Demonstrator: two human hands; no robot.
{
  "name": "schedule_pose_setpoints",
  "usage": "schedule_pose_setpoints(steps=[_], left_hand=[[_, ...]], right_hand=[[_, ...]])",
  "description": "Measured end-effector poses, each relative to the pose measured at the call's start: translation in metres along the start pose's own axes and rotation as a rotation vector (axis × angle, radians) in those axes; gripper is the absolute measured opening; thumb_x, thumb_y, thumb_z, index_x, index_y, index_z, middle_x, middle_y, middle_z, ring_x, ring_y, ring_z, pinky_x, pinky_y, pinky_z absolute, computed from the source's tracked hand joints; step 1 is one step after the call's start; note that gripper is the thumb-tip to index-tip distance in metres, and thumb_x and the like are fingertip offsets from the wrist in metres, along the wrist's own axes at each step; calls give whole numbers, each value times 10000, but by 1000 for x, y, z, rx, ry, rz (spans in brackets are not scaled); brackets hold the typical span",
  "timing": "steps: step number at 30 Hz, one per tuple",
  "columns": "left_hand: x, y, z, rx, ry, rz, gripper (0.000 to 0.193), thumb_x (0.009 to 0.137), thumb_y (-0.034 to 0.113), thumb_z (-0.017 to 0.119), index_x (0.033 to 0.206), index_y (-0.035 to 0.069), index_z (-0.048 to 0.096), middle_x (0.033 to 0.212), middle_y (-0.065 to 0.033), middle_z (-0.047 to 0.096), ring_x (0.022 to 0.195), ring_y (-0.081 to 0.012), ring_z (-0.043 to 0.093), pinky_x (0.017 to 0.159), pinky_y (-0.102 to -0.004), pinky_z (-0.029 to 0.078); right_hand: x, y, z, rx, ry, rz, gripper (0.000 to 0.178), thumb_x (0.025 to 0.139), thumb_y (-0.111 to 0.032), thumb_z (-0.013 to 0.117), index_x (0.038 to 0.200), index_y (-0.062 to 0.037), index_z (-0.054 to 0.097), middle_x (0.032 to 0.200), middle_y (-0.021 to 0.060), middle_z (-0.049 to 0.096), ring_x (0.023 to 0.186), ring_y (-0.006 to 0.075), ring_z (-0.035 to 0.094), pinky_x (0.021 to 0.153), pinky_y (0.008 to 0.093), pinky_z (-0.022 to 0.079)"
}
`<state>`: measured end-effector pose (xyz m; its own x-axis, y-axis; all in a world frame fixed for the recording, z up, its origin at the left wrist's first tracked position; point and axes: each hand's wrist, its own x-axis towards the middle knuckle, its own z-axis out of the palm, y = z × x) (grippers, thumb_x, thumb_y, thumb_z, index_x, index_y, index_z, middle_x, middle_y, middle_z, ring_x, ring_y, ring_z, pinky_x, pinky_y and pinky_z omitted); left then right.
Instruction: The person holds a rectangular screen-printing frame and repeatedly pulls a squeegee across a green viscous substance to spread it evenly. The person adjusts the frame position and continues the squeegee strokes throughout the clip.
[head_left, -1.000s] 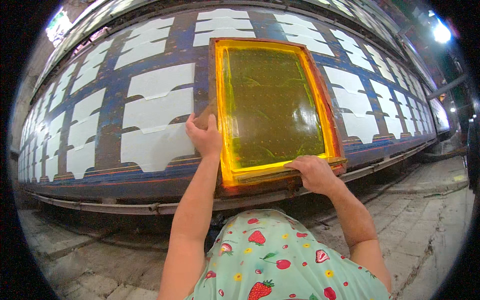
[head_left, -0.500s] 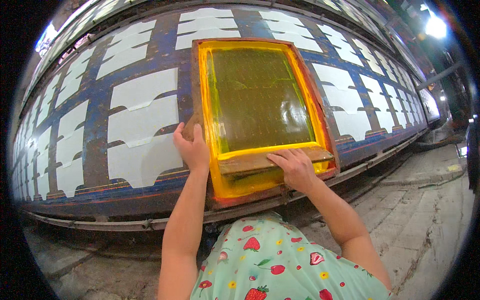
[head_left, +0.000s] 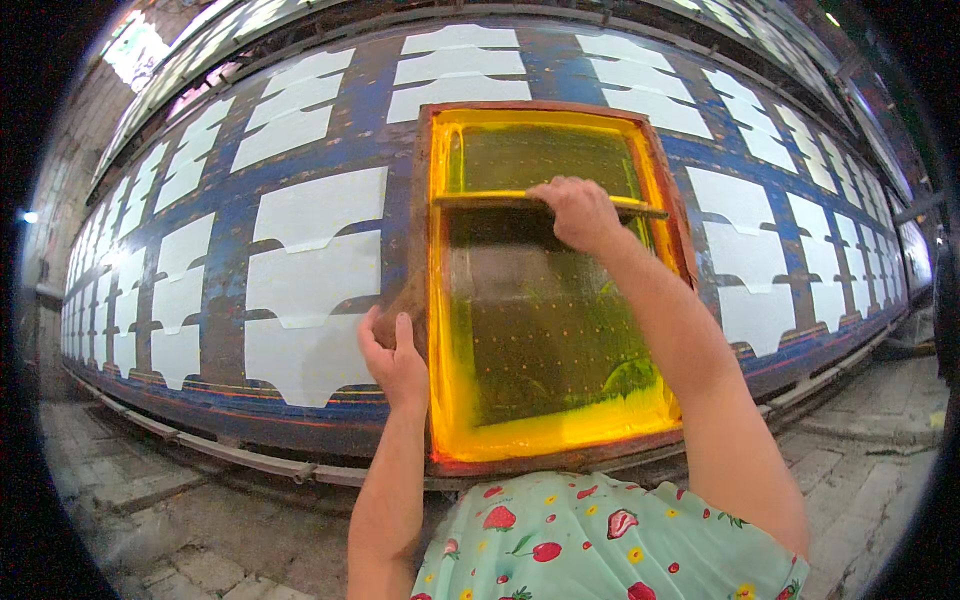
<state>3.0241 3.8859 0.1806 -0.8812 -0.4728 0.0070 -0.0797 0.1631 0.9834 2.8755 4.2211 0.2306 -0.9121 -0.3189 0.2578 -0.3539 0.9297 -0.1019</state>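
One hand [head_left: 578, 212], the right, reaches far forward, gripping a squeegee [head_left: 498, 200].

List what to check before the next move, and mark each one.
1. Right hand on the bar: ok, gripping it near the middle.
2. Bar across the frame: ok, spanning nearly side to side, toward the far end.
3. Left hand at the frame's left side: ok on position; cannot tell how firmly it grips.
4. Left sheets apart from the frame: ok, a strip of table shows between.
5. Sheets under the frame: cannot tell, hidden.
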Motion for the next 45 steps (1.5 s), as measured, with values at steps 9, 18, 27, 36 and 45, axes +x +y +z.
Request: schedule_pose_setpoints(steps=[9,18,27,36,45], left_hand=[[-4,9,9,121,140,-15,497,1080,223,736,1484,-17,573,1417,-164,630,1299,-271,615,1146,-404,474],[-1,8,16,220,184,-19,462,1076,208,738,1452,-23,601,1371,-159,660,1285,-262,624,1136,-400,485],[0,13,17,350,142,53,434,1087,231,730,1425,-22,628,1397,-159,661,1291,-273,625,1142,-406,478],[0,9,11,215,103,54,421,1082,244,738,1391,-31,654,1375,-160,676,1294,-287,618,1162,-408,457],[11,-15,-2,59,-24,36,501,1044,285,762,1407,-38,641,1413,-215,673,1341,-341,620,1167,-432,459]], right_hand=[[127,83,27,-38,56,-12,479,895,-48,681,1344,-195,762,1262,165,784,1184,373,754,1017,517,608],[154,134,37,36,119,-21,580,859,18,638,1378,-220,739,1285,126,785,1210,385,731,1024,527,597],[169,138,-2,17,-301,-14,503,845,-62,682,1340,-114,756,1311,186,769,1245,412,711,1081,533,568],[41,61,-21,120,-353,-123,429,826,-149,682,1243,-154,783,1202,163,803,1115,426,763,993,556,622],[-128,-62,-67,116,-433,-9,482,795,-50,680,1260,-131,773,1180,180,791,1134,418,745,978,545,602]])
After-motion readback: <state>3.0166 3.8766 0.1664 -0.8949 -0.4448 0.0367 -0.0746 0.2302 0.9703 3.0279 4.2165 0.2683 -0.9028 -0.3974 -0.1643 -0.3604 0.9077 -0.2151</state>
